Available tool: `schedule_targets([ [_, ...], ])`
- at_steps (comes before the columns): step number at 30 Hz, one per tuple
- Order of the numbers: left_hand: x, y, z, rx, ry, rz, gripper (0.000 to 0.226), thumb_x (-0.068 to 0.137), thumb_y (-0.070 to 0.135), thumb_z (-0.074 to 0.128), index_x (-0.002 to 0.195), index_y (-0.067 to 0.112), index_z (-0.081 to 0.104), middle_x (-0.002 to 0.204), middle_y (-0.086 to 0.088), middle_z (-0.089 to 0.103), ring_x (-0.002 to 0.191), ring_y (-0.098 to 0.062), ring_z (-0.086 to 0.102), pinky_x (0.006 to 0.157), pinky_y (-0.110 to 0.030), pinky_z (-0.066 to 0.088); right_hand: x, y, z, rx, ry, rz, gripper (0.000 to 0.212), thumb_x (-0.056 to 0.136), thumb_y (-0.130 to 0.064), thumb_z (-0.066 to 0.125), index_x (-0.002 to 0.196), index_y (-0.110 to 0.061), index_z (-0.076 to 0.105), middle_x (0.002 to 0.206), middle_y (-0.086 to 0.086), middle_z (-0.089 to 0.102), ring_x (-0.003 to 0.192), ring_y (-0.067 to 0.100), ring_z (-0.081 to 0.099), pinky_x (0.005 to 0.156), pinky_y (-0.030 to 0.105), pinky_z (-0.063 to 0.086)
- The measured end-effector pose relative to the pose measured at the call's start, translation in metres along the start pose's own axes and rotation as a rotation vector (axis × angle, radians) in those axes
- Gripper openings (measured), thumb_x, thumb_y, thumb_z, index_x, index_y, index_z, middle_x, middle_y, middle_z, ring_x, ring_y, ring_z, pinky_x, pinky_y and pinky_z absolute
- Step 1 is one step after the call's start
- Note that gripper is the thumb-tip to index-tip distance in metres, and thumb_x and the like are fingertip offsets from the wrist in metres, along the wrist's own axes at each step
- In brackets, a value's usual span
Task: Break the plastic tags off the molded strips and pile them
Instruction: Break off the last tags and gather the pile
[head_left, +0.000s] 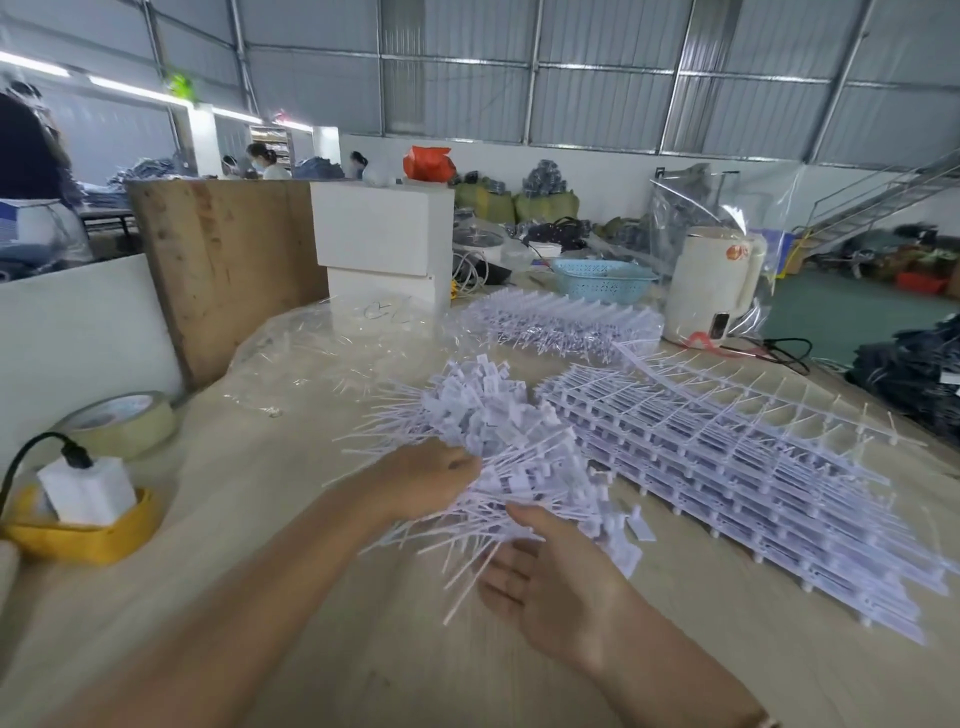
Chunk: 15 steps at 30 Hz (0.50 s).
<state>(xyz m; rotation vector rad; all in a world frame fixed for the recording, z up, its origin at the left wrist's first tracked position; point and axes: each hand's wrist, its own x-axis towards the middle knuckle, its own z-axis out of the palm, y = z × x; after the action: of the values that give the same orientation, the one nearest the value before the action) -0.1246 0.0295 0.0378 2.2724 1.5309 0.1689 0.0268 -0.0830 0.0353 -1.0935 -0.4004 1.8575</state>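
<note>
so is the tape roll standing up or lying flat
Lying flat: the tape roll rests on its side face on the table, its round core opening facing up.

Matt white plastic tags (498, 415) and molded strips (727, 457); pale smooth table (291, 519); rough plywood board (228, 260); glossy tape roll (124, 423).

the loose plastic tags (498, 441) and the stacked molded strips (727, 467) are pale lilac-white. the basket (602, 280) is light blue with a perforated lattice pattern. the tape roll (124, 423) is beige, the tray (88, 530) yellow, holding a white adapter (88, 488) with a black plug (75, 454). the kettle (711, 283) is cream, the far bag (428, 163) orange-red.
</note>
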Motion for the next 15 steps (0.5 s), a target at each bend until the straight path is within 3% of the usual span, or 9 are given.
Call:
schedule_targets([
  [2,-0.007,0.002,-0.025,-0.039,-0.036,-0.054,0.052,0.098,0.054,0.023,0.14,0.029,0.041,0.151,0.001,0.034,0.134,-0.021,0.037,0.105,-0.031,0.03,-0.002,-0.001,-0.009,-0.035,0.007,-0.017,0.063,0.086,-0.022,0.062,0.137,-0.001,0.034,0.106,0.015,0.063,0.107,0.028,0.057,0.099,0.039,0.041],
  [4,-0.01,-0.004,-0.051,0.034,0.065,-0.155,0.052,0.098,0.053,0.024,0.14,0.028,0.042,0.147,-0.003,0.041,0.116,-0.026,0.053,0.092,-0.028,0.042,-0.003,-0.002,-0.019,-0.046,0.002,-0.018,0.066,0.088,-0.02,0.059,0.142,0.0,0.029,0.116,0.017,0.059,0.111,0.029,0.055,0.101,0.04,0.041],
  [6,-0.005,-0.019,-0.07,0.143,0.191,-0.307,0.048,0.097,0.046,0.029,0.133,0.023,0.05,0.135,-0.009,0.05,0.102,-0.029,0.059,0.085,-0.031,0.051,-0.003,0.0,-0.025,-0.062,-0.005,-0.014,0.05,0.092,-0.018,0.054,0.137,-0.002,0.038,0.118,0.019,0.061,0.107,0.028,0.058,0.097,0.041,0.043],
  [8,0.008,-0.04,-0.077,0.286,0.27,-0.416,0.041,0.096,0.033,0.033,0.126,0.017,0.054,0.131,-0.012,0.052,0.11,-0.031,0.054,0.093,-0.039,0.048,-0.001,0.002,-0.028,-0.079,0.003,-0.014,0.036,0.095,-0.014,0.05,0.128,-0.002,0.047,0.114,0.02,0.064,0.104,0.029,0.061,0.089,0.04,0.048],
  [11,0.035,-0.073,-0.068,0.398,0.277,-0.391,0.033,0.094,0.019,0.037,0.118,0.015,0.06,0.129,-0.012,0.051,0.114,-0.03,0.052,0.096,-0.042,0.045,0.003,0.002,-0.027,-0.085,0.028,-0.012,0.027,0.095,-0.011,0.048,0.12,-0.001,0.051,0.109,0.021,0.066,0.101,0.031,0.062,0.077,0.04,0.05],
  [15,0.065,-0.109,-0.041,0.313,0.283,-0.379,0.021,0.089,0.024,0.056,0.106,0.025,0.068,0.132,-0.005,0.047,0.119,-0.027,0.047,0.098,-0.038,0.041,0.005,0.0,-0.023,-0.079,0.04,0.004,0.016,0.094,-0.009,0.051,0.105,0.0,0.057,0.105,0.022,0.068,0.101,0.034,0.062,0.075,0.042,0.05],
])
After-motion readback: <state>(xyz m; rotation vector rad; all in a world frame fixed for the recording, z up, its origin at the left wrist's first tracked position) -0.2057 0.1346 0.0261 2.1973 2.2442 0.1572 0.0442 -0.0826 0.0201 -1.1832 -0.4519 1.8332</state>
